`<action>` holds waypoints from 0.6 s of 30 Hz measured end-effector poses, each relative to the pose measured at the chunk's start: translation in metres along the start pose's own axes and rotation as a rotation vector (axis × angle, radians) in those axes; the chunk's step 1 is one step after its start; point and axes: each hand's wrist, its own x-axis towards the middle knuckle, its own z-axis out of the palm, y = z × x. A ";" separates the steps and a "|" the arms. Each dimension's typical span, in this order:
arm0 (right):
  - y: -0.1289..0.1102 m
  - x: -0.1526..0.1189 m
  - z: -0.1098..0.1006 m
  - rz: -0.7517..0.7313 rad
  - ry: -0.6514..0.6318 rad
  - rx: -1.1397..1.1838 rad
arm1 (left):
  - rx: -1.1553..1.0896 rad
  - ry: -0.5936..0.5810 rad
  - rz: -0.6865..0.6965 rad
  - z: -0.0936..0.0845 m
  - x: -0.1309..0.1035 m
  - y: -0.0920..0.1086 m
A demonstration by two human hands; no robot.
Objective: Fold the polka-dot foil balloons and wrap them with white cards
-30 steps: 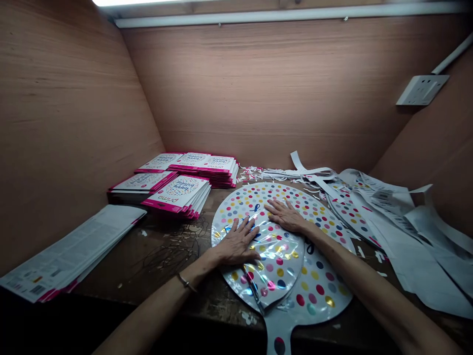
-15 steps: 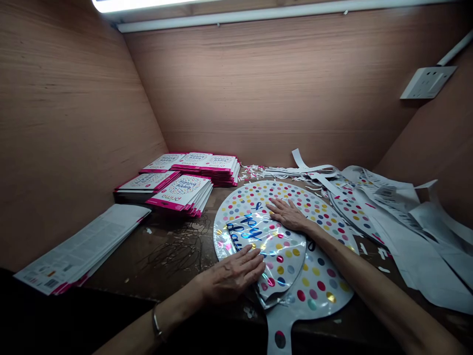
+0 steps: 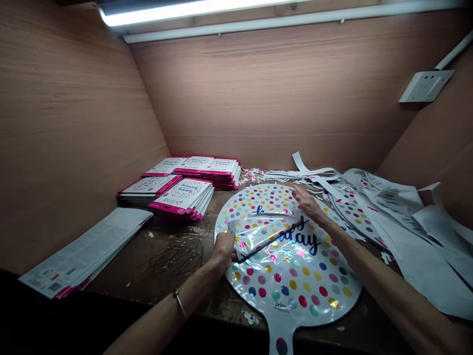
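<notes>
A flat white foil balloon [image 3: 295,276] with coloured dots and blue "day" lettering lies on the table, its neck toward me. Over its upper left part is a folded foil balloon [image 3: 266,234] with the same dots, its lower edge raised in a slanting fold. My left hand [image 3: 223,248] is closed on the left end of this folded balloon, with some fingers hidden beneath. Near the upper right rim of the flat balloon rests my right hand [image 3: 307,203], fingers stretched out and holding nothing.
Pink-and-white balloon packets [image 3: 183,195] are stacked at the back left. A pile of printed sleeves [image 3: 92,251] lies at the left front edge. Paper strips [image 3: 303,172], more dotted balloons [image 3: 356,212] and white sheets [image 3: 417,246] cover the right side. Wooden panels enclose the table.
My left hand has gone from lying flat on the folded balloon to gripping its left end, and the balloon has turned and lifted, uncovering the lettering. My right hand has moved right and away.
</notes>
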 end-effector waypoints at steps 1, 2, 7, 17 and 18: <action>-0.008 -0.009 -0.003 -0.056 0.058 -0.026 | -0.021 0.005 -0.027 0.003 0.002 0.001; -0.019 -0.021 -0.003 -0.160 0.080 -0.056 | -0.043 0.009 -0.049 0.006 0.003 0.001; -0.072 -0.077 0.039 -0.699 -0.251 -0.212 | -0.121 -0.032 -0.051 0.017 -0.011 -0.011; -0.076 -0.096 0.043 -0.837 -0.509 0.233 | 0.409 -0.534 0.786 -0.018 -0.053 0.039; -0.076 -0.098 0.042 -0.832 -0.556 0.303 | 0.482 -0.702 0.743 -0.014 -0.046 0.042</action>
